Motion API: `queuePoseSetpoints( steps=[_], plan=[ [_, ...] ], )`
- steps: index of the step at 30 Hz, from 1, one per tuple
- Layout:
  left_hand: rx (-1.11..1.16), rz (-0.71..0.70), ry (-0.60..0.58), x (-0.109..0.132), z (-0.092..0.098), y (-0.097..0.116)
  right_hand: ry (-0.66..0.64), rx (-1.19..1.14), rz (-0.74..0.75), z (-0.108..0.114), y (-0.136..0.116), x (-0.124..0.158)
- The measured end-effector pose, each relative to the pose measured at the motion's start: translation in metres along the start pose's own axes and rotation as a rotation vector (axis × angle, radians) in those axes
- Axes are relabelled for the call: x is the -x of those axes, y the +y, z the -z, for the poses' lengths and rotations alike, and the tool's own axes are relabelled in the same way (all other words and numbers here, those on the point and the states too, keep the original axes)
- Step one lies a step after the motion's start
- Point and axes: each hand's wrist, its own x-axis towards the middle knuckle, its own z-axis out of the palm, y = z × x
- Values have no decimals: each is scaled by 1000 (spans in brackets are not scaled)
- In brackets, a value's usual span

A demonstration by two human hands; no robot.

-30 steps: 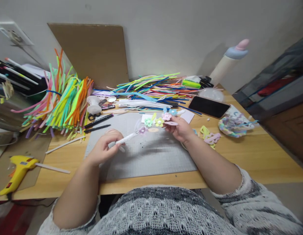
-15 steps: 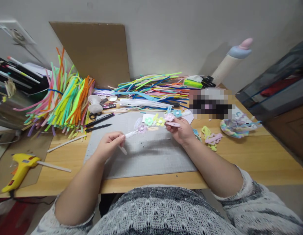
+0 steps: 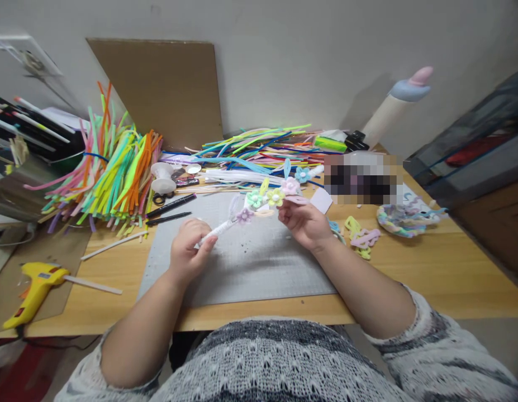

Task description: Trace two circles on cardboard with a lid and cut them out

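Observation:
A white-wrapped headband (image 3: 219, 230) slants up to the right above the grey cutting mat. Along it sit pipe-cleaner flowers in purple (image 3: 244, 215), green (image 3: 255, 199), yellow (image 3: 275, 196), pink (image 3: 290, 186) and blue (image 3: 302, 175), with small looped leaves between them. My left hand (image 3: 191, 245) is closed round the white left end, thumb on top. At the pink flower, my right hand (image 3: 304, 223) pinches the band's decorated part near a pink looped leaf (image 3: 297, 199). Its fingertips partly hide what they grip.
The cutting mat (image 3: 242, 279) lies under my hands. Bundled pipe cleaners (image 3: 116, 173) stand left, with loose ones (image 3: 259, 148) behind. A yellow glue gun (image 3: 36, 287) lies front left. Black pens (image 3: 170, 206), a white spool (image 3: 162, 177), yellow loops (image 3: 357, 234) and a braided pastel piece (image 3: 401, 220) surround the mat.
The headband has tilted, its left end lower and nearer me, its flowers turned more face-on. My left hand has rolled over, and the white tip that hung below it no longer shows.

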Motion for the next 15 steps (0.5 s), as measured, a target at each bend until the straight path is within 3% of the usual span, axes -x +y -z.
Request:
queuePoseSetpoints(
  steps=[5,10,15],
  plan=[
    [-65,-82,48,4,-7,3,-66,85,-71,-14,16,11],
    [-81,-99,7,7,-19,7,69,-89,-31,-28,24,16],
    [-58,-110,-36,7,-30,10,163,-164,-12,-27,27,15]
  ],
)
